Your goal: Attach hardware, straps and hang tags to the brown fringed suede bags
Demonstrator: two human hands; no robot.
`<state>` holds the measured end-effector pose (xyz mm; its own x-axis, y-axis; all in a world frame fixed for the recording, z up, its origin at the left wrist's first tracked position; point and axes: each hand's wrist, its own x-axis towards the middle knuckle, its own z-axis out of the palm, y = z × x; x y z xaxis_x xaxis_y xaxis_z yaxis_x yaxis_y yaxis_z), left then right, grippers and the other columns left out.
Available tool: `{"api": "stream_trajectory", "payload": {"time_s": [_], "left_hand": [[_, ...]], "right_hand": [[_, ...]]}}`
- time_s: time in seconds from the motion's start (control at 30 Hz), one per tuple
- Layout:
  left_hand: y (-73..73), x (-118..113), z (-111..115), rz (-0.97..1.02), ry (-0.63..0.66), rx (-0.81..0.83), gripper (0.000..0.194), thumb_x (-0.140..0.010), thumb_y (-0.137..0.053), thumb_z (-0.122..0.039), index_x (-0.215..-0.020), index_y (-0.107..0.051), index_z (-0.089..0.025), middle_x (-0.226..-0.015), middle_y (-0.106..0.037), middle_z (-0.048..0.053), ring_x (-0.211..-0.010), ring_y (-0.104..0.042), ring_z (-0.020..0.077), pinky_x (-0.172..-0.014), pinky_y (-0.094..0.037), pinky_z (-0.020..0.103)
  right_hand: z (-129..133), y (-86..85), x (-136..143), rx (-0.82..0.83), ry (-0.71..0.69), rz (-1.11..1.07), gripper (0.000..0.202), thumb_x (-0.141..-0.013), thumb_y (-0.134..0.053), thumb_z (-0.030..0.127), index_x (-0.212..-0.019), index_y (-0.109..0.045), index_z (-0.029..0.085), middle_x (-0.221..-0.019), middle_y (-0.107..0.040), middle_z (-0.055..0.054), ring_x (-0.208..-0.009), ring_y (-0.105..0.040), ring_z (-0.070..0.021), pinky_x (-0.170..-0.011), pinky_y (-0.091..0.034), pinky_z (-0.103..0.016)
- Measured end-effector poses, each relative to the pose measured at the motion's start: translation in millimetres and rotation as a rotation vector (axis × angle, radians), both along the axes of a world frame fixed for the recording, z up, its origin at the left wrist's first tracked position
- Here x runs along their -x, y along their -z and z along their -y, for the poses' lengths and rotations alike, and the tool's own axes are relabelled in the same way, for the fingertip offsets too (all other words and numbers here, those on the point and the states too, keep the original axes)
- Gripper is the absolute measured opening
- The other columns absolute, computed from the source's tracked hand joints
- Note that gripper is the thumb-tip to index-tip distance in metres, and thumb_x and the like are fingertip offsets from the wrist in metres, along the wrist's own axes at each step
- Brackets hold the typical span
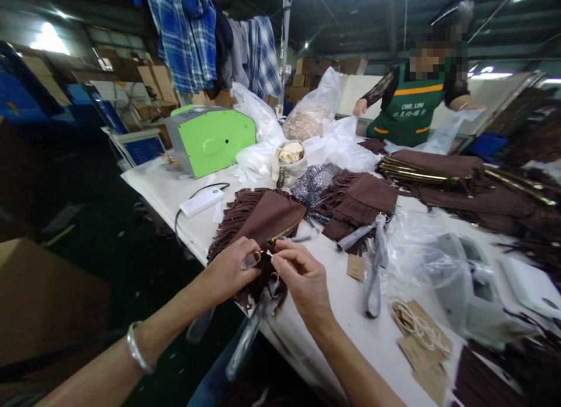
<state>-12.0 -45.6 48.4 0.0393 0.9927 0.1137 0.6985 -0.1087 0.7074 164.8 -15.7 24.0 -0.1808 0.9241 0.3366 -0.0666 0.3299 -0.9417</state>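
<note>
A brown fringed bag with a gold zipper lies at the near edge of the table, right beyond my hands. My left hand is closed with thumb and fingers on a gold metal ring that has clear wrap beside it. Close to it, my right hand pinches something small and whitish near the bag's zipper end; its kind is too small to tell. Below both hands, a plastic-wrapped strap hangs over the table edge.
Across the white table lie another fringed bag, wrapped straps, cardboard tags with white cord and stacked brown bags. A green machine stands at the back left. A co-worker in an apron handles plastic.
</note>
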Motion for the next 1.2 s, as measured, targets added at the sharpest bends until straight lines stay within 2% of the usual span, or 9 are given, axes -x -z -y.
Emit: {"api": "stream_trajectory", "payload": {"time_s": [0.07,0.13,0.2,0.27,0.33,0.43,0.53,0.7,1.2], "left_hand": [[-1.6,3.3,2.2,-0.016,-0.028,-0.101,0.018,-0.076,-0.060,-0.022,-0.094,-0.061,-0.020,-0.092,-0.063,0.000,-0.091,-0.060,0.0197,-0.085,-0.046,0.031],[1.4,6.1,3.7,0.071,-0.074,-0.143,0.024,-0.080,-0.060,-0.023,-0.104,-0.060,-0.022,-0.099,-0.066,0.001,-0.094,-0.062,0.0189,-0.085,-0.047,0.030],[8.2,8.6,3.4,0.186,-0.131,-0.100,0.023,-0.082,-0.060,-0.030,-0.104,-0.060,-0.022,-0.087,-0.067,-0.001,-0.076,-0.064,0.0165,-0.068,-0.050,0.025],[16.9,10.2,1.3,0.340,-0.163,0.031,0.027,-0.084,-0.060,-0.038,-0.104,-0.058,-0.020,-0.062,-0.062,-0.005,-0.047,-0.056,0.0125,-0.044,-0.042,0.020],[24.8,10.6,-1.7,0.555,-0.164,0.135,0.035,-0.083,-0.062,-0.042,-0.107,-0.055,-0.018,-0.052,-0.057,-0.007,-0.036,-0.048,0.0103,-0.036,-0.037,0.018],[31.2,9.0,-5.4,0.895,-0.171,0.186,0.037,-0.077,-0.071,-0.037,-0.103,-0.054,-0.017,-0.066,-0.065,-0.002,-0.053,-0.063,0.0127,-0.052,-0.053,0.022],[32.2,7.1,-7.2,1.093,-0.205,0.209,0.038,-0.071,-0.076,-0.031,-0.098,-0.056,-0.017,-0.070,-0.064,-0.003,-0.062,-0.066,0.0124,-0.066,-0.057,0.026],[35.4,6.5,-8.2,1.152,-0.199,0.162,0.035,-0.067,-0.078,-0.024,-0.094,-0.057,-0.016,-0.072,-0.057,-0.006,-0.061,-0.056,0.0070,-0.061,-0.051,0.018],[47.5,-0.8,-1.0,1.004,-0.143,0.079,0.028,-0.070,-0.073,-0.026,-0.090,-0.056,-0.017,-0.072,-0.055,-0.005,-0.063,-0.050,0.0089,-0.059,-0.038,0.018]], "right_hand": [[-7.4,-6.8,6.8,-0.074,-0.005,0.032,0.010,-0.081,-0.066,0.024,-0.078,-0.074,0.019,-0.106,-0.071,-0.009,-0.101,-0.065,-0.0217,-0.092,-0.049,-0.034],[-12.9,-11.8,11.8,-0.121,-0.004,0.063,0.010,-0.081,-0.066,0.023,-0.078,-0.074,0.019,-0.107,-0.070,-0.009,-0.101,-0.065,-0.0214,-0.093,-0.049,-0.034],[-15.7,-15.1,15.3,-0.148,-0.004,0.095,0.010,-0.081,-0.065,0.022,-0.077,-0.074,0.019,-0.108,-0.070,-0.010,-0.100,-0.065,-0.0217,-0.093,-0.049,-0.034],[-15.6,-16.7,17.8,-0.175,-0.008,0.143,0.009,-0.080,-0.065,0.021,-0.077,-0.074,0.019,-0.108,-0.070,-0.011,-0.100,-0.066,-0.0221,-0.092,-0.051,-0.034],[-13.2,-15.9,20.0,-0.217,-0.006,0.206,0.009,-0.080,-0.065,0.020,-0.076,-0.073,0.020,-0.111,-0.070,-0.011,-0.102,-0.066,-0.0227,-0.092,-0.051,-0.035],[-8.6,-9.8,24.5,-0.302,0.023,0.289,0.010,-0.079,-0.064,0.019,-0.074,-0.072,0.020,-0.119,-0.067,-0.013,-0.109,-0.064,-0.0243,-0.096,-0.050,-0.037],[-6.2,-1.8,30.9,-0.389,0.082,0.355,0.013,-0.080,-0.062,0.017,-0.073,-0.072,0.020,-0.122,-0.066,-0.014,-0.111,-0.064,-0.0252,-0.095,-0.052,-0.037],[-6.6,4.0,40.9,-0.481,0.194,0.408,0.014,-0.081,-0.061,0.018,-0.071,-0.072,0.019,-0.121,-0.066,-0.015,-0.109,-0.065,-0.0252,-0.094,-0.052,-0.037],[-6.9,12.8,44.0,-0.592,0.309,0.463,0.013,-0.080,-0.060,0.015,-0.070,-0.068,0.020,-0.112,-0.068,-0.013,-0.103,-0.065,-0.0245,-0.089,-0.053,-0.040]]}}
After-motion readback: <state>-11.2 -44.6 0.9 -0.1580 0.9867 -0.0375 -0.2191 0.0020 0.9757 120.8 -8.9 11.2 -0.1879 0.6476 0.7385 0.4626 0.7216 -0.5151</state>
